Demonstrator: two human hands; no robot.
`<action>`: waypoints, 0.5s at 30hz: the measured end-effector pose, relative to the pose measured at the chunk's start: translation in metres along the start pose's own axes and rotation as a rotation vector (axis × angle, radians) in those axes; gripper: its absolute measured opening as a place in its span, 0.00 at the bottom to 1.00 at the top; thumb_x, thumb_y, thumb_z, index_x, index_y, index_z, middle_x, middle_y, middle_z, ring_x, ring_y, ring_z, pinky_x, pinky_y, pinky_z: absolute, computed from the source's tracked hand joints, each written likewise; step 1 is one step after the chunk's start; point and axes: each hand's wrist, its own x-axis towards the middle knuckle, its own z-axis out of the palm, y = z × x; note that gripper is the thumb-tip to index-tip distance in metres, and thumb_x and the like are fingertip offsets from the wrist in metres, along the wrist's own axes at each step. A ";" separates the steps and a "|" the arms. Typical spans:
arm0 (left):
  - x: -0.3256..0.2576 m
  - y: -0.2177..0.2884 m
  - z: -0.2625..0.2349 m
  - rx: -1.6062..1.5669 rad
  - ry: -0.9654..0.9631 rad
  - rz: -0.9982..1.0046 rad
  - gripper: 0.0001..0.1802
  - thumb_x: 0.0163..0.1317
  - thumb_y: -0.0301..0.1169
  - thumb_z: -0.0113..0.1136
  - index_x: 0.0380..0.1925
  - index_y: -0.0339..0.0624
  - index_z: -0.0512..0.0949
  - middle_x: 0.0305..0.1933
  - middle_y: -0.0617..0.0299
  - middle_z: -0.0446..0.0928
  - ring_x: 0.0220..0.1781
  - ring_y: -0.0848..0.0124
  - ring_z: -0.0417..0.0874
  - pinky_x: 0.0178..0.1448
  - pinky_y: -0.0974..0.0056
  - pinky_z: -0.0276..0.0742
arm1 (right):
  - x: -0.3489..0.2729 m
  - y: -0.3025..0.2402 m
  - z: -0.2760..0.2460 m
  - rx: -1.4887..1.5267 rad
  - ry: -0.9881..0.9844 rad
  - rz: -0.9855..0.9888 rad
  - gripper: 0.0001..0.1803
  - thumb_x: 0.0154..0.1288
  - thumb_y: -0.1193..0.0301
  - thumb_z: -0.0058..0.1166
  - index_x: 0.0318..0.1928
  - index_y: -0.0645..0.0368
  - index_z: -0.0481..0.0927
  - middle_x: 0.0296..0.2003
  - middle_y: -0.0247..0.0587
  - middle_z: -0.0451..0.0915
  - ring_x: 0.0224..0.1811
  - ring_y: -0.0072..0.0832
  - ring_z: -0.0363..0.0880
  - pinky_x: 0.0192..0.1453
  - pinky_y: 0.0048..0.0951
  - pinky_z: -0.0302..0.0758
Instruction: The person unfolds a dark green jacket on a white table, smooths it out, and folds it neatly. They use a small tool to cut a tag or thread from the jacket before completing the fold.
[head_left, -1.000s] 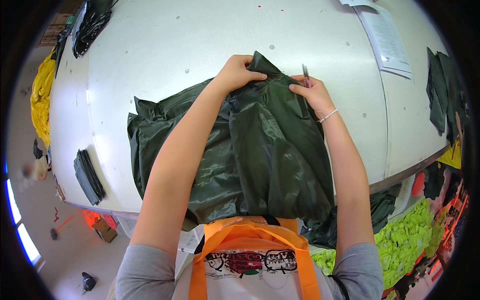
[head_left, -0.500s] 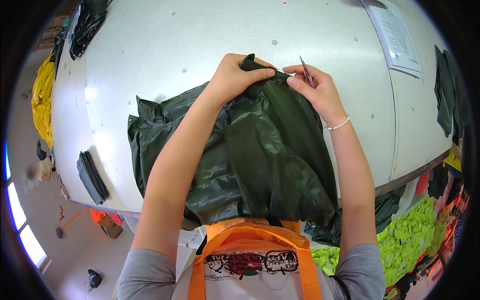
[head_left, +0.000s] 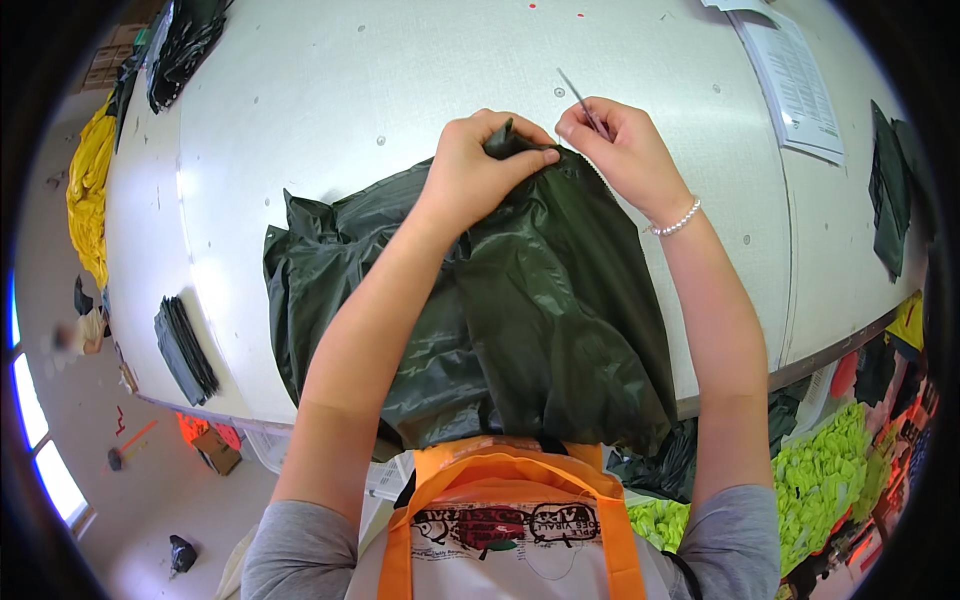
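Note:
A dark green, shiny coated garment [head_left: 440, 310] lies bunched on the table's near edge, in front of my body. My left hand [head_left: 490, 165] pinches its upper edge between thumb and fingers, with a small fold standing up beside the knuckles. Just right of it, my right hand [head_left: 620, 150] is closed around slim pointed thread snips [head_left: 583, 103], their tip pointing up and left, away from the cloth. Thumb and forefinger of that hand meet close to the garment's corner; whether they hold a thread is too small to tell. A toothed edge runs down the garment's right side.
The pale table [head_left: 330, 90] carries a folded dark green stack [head_left: 185, 350] at left, papers [head_left: 790, 90] at far right and dark green pieces [head_left: 888, 190] beyond. Yellow cloth [head_left: 90, 190] hangs at the left edge. Bright lime garments [head_left: 820, 470] are heaped below right.
My right hand has lifted slightly up and away from the garment's edge, and the snips have swung to point further left. My left hand keeps its pinch, nearly in place.

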 end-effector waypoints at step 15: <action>-0.019 -0.008 0.018 0.425 0.391 0.713 0.14 0.36 0.23 0.72 0.25 0.52 0.80 0.31 0.75 0.81 0.38 0.72 0.77 0.48 0.66 0.63 | -0.039 -0.033 -0.024 -0.337 -0.037 0.085 0.16 0.67 0.61 0.53 0.31 0.63 0.79 0.17 0.37 0.71 0.19 0.23 0.63 0.27 0.26 0.64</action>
